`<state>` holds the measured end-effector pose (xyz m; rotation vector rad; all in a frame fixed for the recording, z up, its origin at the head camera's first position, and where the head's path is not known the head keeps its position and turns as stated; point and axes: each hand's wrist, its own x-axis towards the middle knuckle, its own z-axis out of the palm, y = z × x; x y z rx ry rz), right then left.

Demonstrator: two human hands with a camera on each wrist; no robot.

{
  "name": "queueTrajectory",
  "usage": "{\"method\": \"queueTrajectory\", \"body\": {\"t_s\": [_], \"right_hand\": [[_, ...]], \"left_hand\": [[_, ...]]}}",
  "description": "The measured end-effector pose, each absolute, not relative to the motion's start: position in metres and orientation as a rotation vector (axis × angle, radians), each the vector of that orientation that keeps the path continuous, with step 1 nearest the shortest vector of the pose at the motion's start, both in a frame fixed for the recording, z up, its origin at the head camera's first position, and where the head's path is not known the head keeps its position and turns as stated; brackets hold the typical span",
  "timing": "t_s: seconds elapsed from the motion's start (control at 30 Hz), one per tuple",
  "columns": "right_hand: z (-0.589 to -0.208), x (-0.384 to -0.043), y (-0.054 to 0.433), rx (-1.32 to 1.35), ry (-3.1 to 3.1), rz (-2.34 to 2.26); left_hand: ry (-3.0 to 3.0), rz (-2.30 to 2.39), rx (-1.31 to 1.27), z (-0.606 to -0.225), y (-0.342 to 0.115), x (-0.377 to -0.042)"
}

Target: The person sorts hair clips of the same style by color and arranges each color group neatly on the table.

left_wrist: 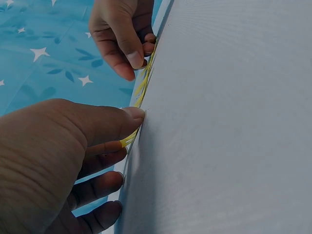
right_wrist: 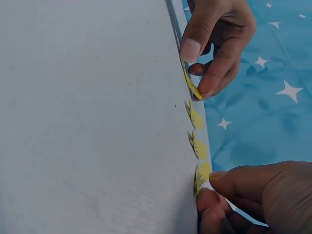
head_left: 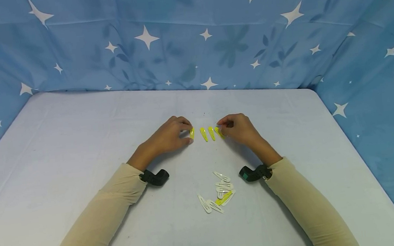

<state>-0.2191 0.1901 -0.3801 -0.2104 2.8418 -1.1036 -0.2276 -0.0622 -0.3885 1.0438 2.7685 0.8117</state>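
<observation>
Several yellow snap hair clips lie in a short row on the white table. My left hand (head_left: 171,136) pinches the leftmost yellow clip (head_left: 192,133) between thumb and forefinger, one at each end. At the row's other end, my right hand (head_left: 241,129) holds the rightmost yellow clip (head_left: 217,130), which tilts and is partly covered by the fingers. Between the hands lie two more yellow clips, one (head_left: 203,134) nearer the left and the other (head_left: 211,133) nearer the right. In the right wrist view, the left thumb and finger span their yellow clip (right_wrist: 191,83).
Nearer the body is a loose pile of several white hair clips (head_left: 224,186), with a yellow clip (head_left: 224,198) among them. A white cloth covers the table (head_left: 76,153). Behind it and to the right hangs a blue star-patterned curtain (head_left: 181,51).
</observation>
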Motion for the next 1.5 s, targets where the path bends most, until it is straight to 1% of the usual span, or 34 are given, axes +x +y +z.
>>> {"method": "queueTrajectory", "body": {"t_s": [0.3,0.8,1.17,1.5], "right_hand": [[-0.377,-0.212,0.196,-0.22,2.8,-1.128],[-0.379,-0.203,0.199,-0.264,2.723,-1.313],[-0.373,-0.183,0.202,-0.434,2.726,-1.331],[-0.371,-0.157,0.208,-0.643,2.528,-1.367]], "left_hand": [[2.77,0.822,1.047,-0.385,-0.062,-0.226],[2.763,0.816,1.022,-0.388,-0.063,-0.226],[2.763,0.82,1.027,-0.387,-0.063,-0.226],[2.768,0.816,1.032,-0.387,-0.062,-0.226]]}}
